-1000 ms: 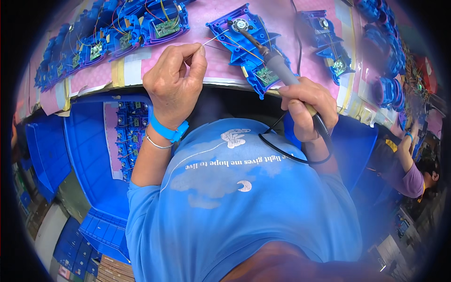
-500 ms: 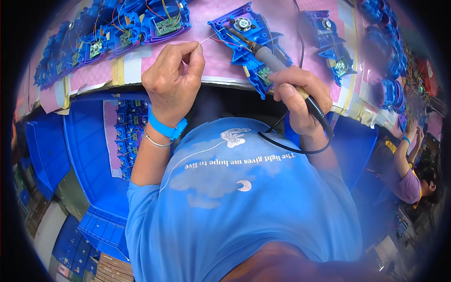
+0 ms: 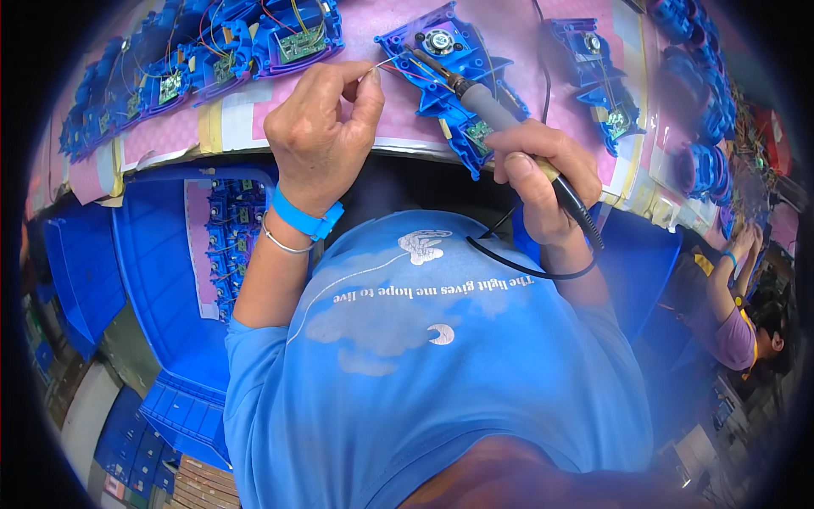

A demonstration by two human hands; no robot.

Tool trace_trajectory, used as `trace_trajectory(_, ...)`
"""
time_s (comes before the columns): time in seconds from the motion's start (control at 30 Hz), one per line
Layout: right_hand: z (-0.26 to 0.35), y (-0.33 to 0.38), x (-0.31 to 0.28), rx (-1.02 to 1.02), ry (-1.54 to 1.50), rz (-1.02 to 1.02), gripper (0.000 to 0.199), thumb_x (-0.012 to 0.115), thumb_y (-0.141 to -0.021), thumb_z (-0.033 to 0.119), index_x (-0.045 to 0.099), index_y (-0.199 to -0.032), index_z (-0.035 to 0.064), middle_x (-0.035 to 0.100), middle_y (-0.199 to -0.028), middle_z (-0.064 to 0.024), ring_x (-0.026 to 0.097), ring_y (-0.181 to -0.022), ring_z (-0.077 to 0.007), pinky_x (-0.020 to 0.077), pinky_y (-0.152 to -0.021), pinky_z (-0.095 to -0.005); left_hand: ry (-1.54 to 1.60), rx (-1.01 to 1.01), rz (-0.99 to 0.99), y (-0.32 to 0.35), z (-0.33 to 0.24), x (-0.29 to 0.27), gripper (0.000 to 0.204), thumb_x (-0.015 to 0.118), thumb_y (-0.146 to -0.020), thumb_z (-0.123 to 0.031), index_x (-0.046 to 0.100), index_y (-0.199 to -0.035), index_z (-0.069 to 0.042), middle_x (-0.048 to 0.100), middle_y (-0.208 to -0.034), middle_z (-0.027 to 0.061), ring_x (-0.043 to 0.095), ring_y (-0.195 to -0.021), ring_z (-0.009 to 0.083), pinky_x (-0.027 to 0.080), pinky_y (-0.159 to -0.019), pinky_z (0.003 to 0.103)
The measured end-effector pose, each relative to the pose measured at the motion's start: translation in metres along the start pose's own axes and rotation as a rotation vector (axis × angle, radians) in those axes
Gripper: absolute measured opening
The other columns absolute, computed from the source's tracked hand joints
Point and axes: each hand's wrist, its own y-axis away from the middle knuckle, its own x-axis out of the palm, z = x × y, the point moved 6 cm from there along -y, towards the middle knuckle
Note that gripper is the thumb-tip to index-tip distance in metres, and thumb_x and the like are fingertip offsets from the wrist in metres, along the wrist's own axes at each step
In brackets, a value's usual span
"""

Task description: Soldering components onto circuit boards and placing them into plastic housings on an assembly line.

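Your left hand [image 3: 326,127] has shifted slightly up and to the right since half a second ago, bringing its fingertips closer to the blue housing [image 3: 434,102] in the upper middle of the frame. Your soldering iron [image 3: 492,106] points toward the housing's left side, whereas a second ago its tip was over the round speaker [image 3: 439,41]; in the last half second it has hardly changed place.

From the left, a row of wired housings [image 3: 270,53] fills the upper left, a green circuit board [image 3: 303,42] showing in the rightmost. Below, at middle left, a blue tub [image 3: 161,280] holds more such parts. Your left hand, a blue wristband [image 3: 305,219] at its wrist, has thumb and forefinger pinched together on a thin white wire [image 3: 390,61], which runs toward the housing's left edge. The iron's tip lies near the wire's end; whether they touch, you cannot tell. Your right hand [image 3: 547,174], right of centre, wraps closely round the iron's handle. Another housing [image 3: 593,81] lies apart in the upper right, and a co-worker's purple sleeve [image 3: 731,339] shows at the right edge.
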Motion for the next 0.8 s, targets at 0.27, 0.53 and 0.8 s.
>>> trace_trajectory(0.27, 0.005, 0.003, -0.008, -0.014, -0.037, -0.063, 0.024, 0.056, -0.088, 0.015, 0.066, -0.096, -0.0061, 0.062, -0.067, -0.0109, 0.055, -0.057, -0.0135, 0.0401, -0.051, -0.0260, 0.176, 0.014, -0.138, -0.004, -0.009, -0.022, 0.020, 0.073, -0.074, 0.005, 0.072, -0.091, -0.005, 0.057, -0.063, 0.0012, 0.053, -0.052, 0.0066, 0.041, -0.047, 0.020)
trace_trajectory(0.53, 0.005, 0.002, -0.005, -0.011, -0.026, -0.032, 0.024, 0.055, -0.088, 0.015, 0.065, -0.096, -0.0057, 0.062, -0.066, -0.0104, 0.055, -0.057, -0.0133, 0.0399, -0.050, -0.0258, 0.061, 0.349, 0.179, -0.014, -0.019, 0.005, 0.021, 0.076, -0.074, -0.004, 0.070, -0.094, -0.007, 0.064, -0.081, 0.0039, 0.063, -0.063, 0.0190, 0.050, -0.053, 0.028)
trace_trajectory(0.8, 0.004, 0.003, -0.010, -0.015, -0.028, -0.035, 0.026, 0.056, -0.089, 0.017, 0.066, -0.097, -0.0057, 0.062, -0.067, -0.0108, 0.054, -0.056, -0.0134, 0.0398, -0.050, -0.0262, -0.080, 0.436, 0.203, -0.013, -0.021, 0.009, 0.024, 0.077, -0.073, -0.006, 0.069, -0.096, -0.007, 0.063, -0.086, 0.0028, 0.063, -0.063, 0.0186, 0.051, -0.052, 0.028)
